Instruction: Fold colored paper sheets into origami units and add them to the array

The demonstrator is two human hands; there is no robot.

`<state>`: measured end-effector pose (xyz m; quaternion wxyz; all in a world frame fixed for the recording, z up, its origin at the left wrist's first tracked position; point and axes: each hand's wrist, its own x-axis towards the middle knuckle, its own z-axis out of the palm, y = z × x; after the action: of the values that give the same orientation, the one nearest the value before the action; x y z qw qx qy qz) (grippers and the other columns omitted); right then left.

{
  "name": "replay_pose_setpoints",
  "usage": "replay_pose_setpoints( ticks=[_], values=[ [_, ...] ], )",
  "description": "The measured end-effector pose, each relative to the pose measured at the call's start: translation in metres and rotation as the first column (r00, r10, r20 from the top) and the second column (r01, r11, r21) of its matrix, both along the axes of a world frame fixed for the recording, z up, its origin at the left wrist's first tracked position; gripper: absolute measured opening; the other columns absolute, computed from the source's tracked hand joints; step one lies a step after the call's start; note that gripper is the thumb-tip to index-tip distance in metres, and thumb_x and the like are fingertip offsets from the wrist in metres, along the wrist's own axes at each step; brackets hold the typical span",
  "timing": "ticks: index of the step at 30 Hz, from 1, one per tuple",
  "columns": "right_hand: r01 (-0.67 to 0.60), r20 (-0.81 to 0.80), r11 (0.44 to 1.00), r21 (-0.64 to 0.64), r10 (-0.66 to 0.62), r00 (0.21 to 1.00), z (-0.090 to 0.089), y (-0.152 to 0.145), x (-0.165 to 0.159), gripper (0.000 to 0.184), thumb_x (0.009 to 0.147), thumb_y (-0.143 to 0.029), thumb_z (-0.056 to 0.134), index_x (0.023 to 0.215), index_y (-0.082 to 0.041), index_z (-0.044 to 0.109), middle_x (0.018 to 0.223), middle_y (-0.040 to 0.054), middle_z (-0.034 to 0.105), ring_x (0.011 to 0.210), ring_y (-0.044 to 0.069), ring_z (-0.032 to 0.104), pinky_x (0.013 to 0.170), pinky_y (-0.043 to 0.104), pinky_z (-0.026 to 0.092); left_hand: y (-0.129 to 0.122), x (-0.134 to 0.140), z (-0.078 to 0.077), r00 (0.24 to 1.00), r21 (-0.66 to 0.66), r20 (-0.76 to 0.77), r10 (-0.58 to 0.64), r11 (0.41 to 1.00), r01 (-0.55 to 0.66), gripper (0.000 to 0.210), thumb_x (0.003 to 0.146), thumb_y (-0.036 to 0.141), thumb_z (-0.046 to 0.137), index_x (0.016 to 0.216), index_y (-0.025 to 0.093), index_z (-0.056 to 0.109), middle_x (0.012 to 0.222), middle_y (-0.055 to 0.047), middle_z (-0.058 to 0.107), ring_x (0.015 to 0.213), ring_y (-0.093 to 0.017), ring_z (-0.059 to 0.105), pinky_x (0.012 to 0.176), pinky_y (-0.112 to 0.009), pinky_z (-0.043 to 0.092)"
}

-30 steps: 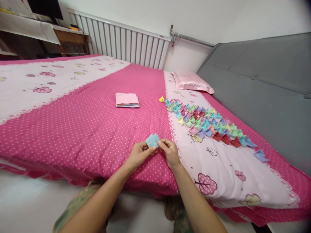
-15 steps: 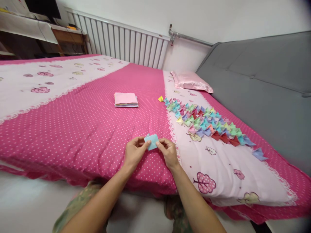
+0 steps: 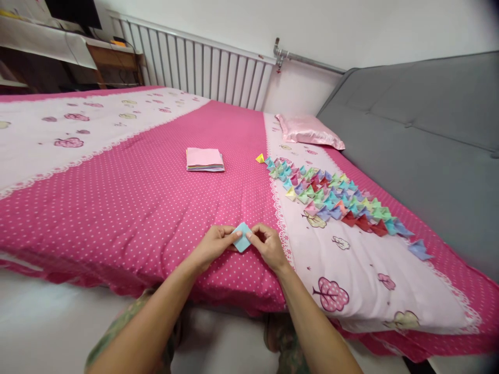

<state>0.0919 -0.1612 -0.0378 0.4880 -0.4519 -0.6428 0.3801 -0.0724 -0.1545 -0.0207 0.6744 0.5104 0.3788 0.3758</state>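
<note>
A small folded piece of light blue paper (image 3: 242, 237) is held above the near part of the pink bed cover. My left hand (image 3: 217, 244) pinches its left side, thumb on top. On its right side my right hand (image 3: 268, 246) grips it the same way. The paper now has a diamond outline; its underside is hidden by the fingers. Beyond the hands lies a stack of coloured paper (image 3: 205, 159) with a pink sheet on top. To the right, rows of small folded paper boats (image 3: 331, 197) in many colours stand on the white strip of the cover.
A pink satin pillow (image 3: 310, 130) lies at the far right of the bed, beside a grey padded headboard (image 3: 424, 109). Behind the bed are a white radiator (image 3: 195, 62) and a pipe (image 3: 312, 61). A desk with a monitor (image 3: 74, 13) stands at the far left.
The blue paper has turned and flattened from a shape with a raised flap into a diamond. Both hands stay on it, slightly lower. The view has shifted a little.
</note>
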Motion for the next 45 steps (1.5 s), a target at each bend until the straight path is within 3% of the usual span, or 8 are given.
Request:
replay_pose_setpoints(
  ticks=[5,9,13,15,18,30,38,45],
  values=[
    [-0.06,0.074,0.998,0.013,0.059,0.996,0.004,-0.001,0.0,0.022,0.077,-0.034,0.058,0.062,-0.019,0.053,0.054,-0.0047,0.044,0.049,0.009,0.039,0.049,0.022,0.032,-0.001,0.004,0.001,0.986,0.099,-0.149,0.075,0.993,-0.06,0.036,0.069,0.044,0.063,0.058,0.01,0.064,0.048,0.0,0.054,0.045,-0.008,0.043,0.046,-0.021,0.028],
    [-0.06,0.03,0.998,0.003,0.06,0.998,0.003,-0.002,-0.001,0.015,0.074,-0.031,0.062,0.068,-0.019,0.055,0.057,-0.0052,0.045,0.05,0.009,0.039,0.048,0.022,0.032,-0.003,0.006,0.005,0.979,0.052,-0.126,0.162,0.986,-0.157,0.035,0.067,0.042,0.065,0.053,0.011,0.063,0.046,0.0,0.053,0.043,-0.007,0.042,0.046,-0.022,0.028],
    [-0.11,-0.14,0.994,0.006,0.11,0.984,0.003,-0.003,0.003,0.023,0.074,-0.028,0.062,0.097,-0.024,0.059,0.084,0.0001,0.057,0.064,0.011,0.05,0.056,0.023,0.04,-0.002,0.006,0.005,0.968,-0.086,-0.003,0.25,0.965,-0.249,0.029,0.067,0.038,0.066,0.058,0.011,0.066,0.053,-0.004,0.061,0.048,-0.01,0.05,0.051,-0.023,0.037],
    [-0.178,-0.112,0.984,0.029,0.18,0.977,0.004,-0.003,0.005,0.024,0.075,-0.026,0.061,0.098,-0.024,0.062,0.1,0.004,0.056,0.073,0.013,0.054,0.06,0.025,0.043,-0.001,0.005,0.005,0.961,-0.127,0.039,0.274,0.955,-0.267,0.027,0.066,0.037,0.067,0.059,0.011,0.067,0.053,-0.005,0.062,0.048,-0.01,0.051,0.051,-0.022,0.037],
    [-0.217,-0.043,0.975,0.052,0.219,0.975,0.004,-0.003,0.006,0.022,0.074,-0.023,0.061,0.095,-0.024,0.066,0.109,0.0058,0.052,0.074,0.013,0.055,0.061,0.026,0.045,0.0,0.004,0.005,0.959,-0.157,0.052,0.279,0.951,-0.268,0.024,0.064,0.034,0.069,0.058,0.011,0.068,0.053,-0.005,0.062,0.047,-0.01,0.051,0.05,-0.022,0.037],
    [-0.186,0.057,0.979,0.082,0.182,0.982,0.002,-0.003,0.004,0.023,0.072,-0.016,0.059,0.093,-0.024,0.067,0.106,0.0055,0.056,0.069,0.011,0.056,0.059,0.024,0.045,0.0,0.004,0.003,0.966,-0.137,0.012,0.26,0.957,-0.256,0.027,0.062,0.036,0.068,0.055,0.011,0.067,0.048,-0.004,0.059,0.044,-0.009,0.047,0.047,-0.022,0.034],
    [-0.135,0.078,0.984,0.119,0.126,0.989,0.002,-0.004,-0.001,0.02,0.072,-0.019,0.063,0.089,-0.027,0.07,0.103,0.0044,0.058,0.089,0.018,0.057,0.071,0.029,0.046,0.0,0.004,0.002,0.97,-0.117,-0.011,0.244,0.963,-0.244,0.027,0.064,0.035,0.067,0.056,0.01,0.068,0.048,-0.005,0.059,0.044,-0.01,0.046,0.047,-0.023,0.032],
    [-0.076,0.066,0.987,0.141,0.067,0.996,0.0,-0.004,-0.005,0.016,0.071,-0.02,0.065,0.083,-0.028,0.07,0.098,0.0032,0.06,0.088,0.018,0.058,0.076,0.03,0.045,-0.001,0.005,0.0,0.973,-0.075,-0.016,0.23,0.97,-0.23,0.029,0.065,0.036,0.067,0.054,0.01,0.067,0.047,-0.003,0.058,0.042,-0.009,0.044,0.046,-0.022,0.03]
  ],
)
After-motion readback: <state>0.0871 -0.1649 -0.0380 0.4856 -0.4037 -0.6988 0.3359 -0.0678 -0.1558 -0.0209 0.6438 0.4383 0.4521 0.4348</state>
